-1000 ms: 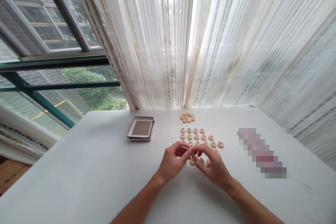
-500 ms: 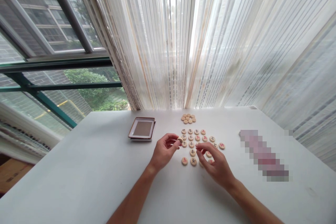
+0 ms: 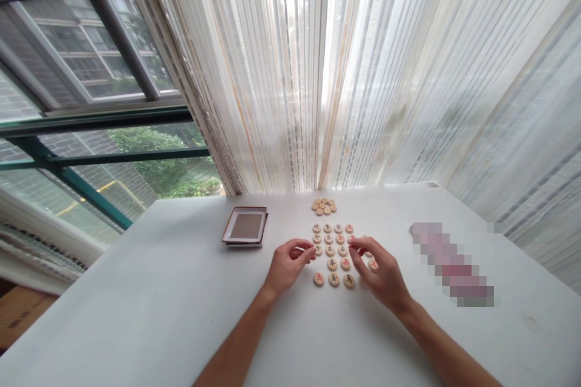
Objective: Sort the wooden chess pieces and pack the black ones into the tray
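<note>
My left hand (image 3: 285,267): fingertips drawn close at the rows' left edge, grip on any disc hidden from me.
My right hand (image 3: 381,267): thumb and forefinger narrowly apart, blocking several discs; can't see if one's pinched.
Lettered discs (image 3: 334,280): round, woody, red or black characters, flat on smooth white table (image 3: 136,302).
Off right: pixelated pinkish thing (image 3: 454,263).
Shallow box (image 3: 246,227): squarish, brown-floored, well left.
Plain discs (image 3: 324,207): clustered beyond.
Curtain (image 3: 290,72): sheer, striped, behind everything.

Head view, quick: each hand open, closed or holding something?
Left hand: curled near the game pieces; can't tell if it holds one.
Right hand: loosely open, nothing visible in its grip.
</note>
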`<state>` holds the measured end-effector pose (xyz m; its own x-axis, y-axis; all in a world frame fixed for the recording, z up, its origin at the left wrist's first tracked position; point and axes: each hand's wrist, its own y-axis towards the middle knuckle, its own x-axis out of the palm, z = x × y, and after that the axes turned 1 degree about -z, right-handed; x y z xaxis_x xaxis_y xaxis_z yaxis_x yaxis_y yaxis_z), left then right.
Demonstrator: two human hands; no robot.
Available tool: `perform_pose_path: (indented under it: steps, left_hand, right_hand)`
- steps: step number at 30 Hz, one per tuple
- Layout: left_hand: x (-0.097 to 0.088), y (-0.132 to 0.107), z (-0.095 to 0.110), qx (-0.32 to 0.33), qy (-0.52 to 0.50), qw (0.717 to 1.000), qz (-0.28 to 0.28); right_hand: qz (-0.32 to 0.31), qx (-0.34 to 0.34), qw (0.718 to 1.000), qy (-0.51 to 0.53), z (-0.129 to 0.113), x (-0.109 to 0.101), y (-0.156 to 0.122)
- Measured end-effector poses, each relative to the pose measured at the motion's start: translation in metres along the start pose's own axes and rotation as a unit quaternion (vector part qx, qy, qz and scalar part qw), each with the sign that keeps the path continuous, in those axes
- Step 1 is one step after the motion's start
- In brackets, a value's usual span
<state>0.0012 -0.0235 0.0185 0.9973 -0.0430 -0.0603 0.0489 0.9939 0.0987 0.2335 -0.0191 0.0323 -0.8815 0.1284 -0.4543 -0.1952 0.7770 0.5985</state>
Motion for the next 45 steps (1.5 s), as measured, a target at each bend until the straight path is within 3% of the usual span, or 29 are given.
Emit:
perform_pose_path:
  steps: [5,10,13,20,24,35,38,42,45]
  left_hand:
    - [-0.007,0.004,-0.003,-0.004,-0.001,1.000,-0.001]
    - [-0.021,0.012,0.000,0.006,-0.004,0.998,0.064]
    - [-0.026,0.013,0.002,0.005,0.030,0.997,0.068]
    - [-0.007,0.003,0.006,0.017,0.072,0.997,0.021]
    - [0.004,-0.004,0.007,0.029,0.153,0.988,-0.004]
    - [0.007,-0.007,0.006,0.082,0.300,0.950,0.001]
    - [0.010,-0.008,0.012,0.088,0.259,0.962,-0.005]
    - [0.017,-0.011,0.018,0.065,0.106,0.992,-0.019]
    - [0.022,-0.015,0.019,0.045,0.023,0.997,-0.050]
  right_hand:
    - [0.018,0.017,1.000,-0.019,0.004,-0.006,0.003]
    - [0.037,0.041,0.998,-0.021,0.011,-0.008,0.004]
    - [0.038,0.044,0.998,-0.023,0.013,-0.007,0.003]
    - [0.025,0.035,0.999,-0.021,0.012,-0.005,0.003]
    - [0.019,0.030,0.999,-0.018,0.012,-0.005,0.003]
    - [0.001,0.033,0.999,-0.034,0.010,-0.004,0.002]
    - [-0.016,0.018,0.999,-0.035,0.008,-0.003,0.001]
    - [-0.070,-0.012,0.997,-0.002,-0.002,0.004,-0.002]
    - [-0.113,-0.034,0.993,0.014,-0.010,0.012,-0.004]
